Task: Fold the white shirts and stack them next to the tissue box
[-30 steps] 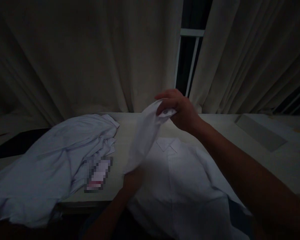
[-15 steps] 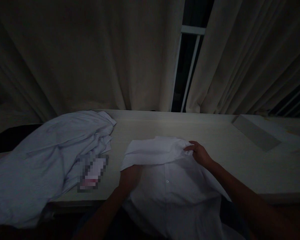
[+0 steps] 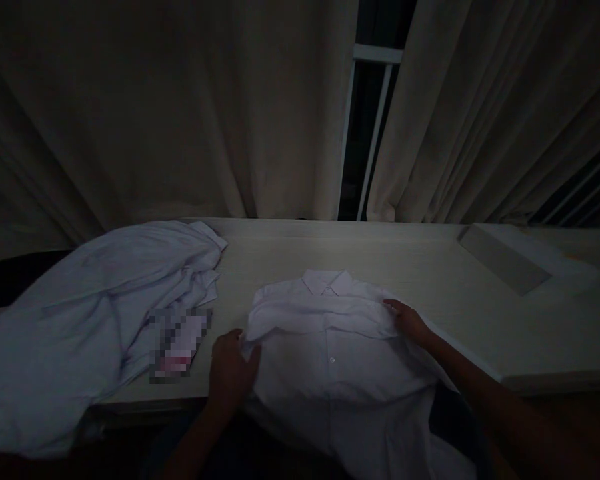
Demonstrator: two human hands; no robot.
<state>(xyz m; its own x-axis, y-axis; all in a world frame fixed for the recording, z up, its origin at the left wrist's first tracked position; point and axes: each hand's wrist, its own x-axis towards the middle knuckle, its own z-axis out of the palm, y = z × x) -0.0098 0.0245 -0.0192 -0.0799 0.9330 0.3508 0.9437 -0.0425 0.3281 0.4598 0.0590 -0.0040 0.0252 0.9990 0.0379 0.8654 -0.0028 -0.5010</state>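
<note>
On a table (image 3: 300, 250), white shirt (image 3: 305, 373), left hand (image 3: 230, 370) splayed at its edge, right hand (image 3: 413, 323) touching it, grip unclear

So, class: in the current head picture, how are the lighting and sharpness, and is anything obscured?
All in the head view: dim overall, very dark at the lower corners; no strong glare on the white shirt; left hand and right hand shadowy but readable in outline; blocky pixelation masks a patch by the crumpled garment; the far-right pale object looks soft.

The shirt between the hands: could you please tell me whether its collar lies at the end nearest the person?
No, the collar of the shirt lies at its far end, toward the curtains.
</note>
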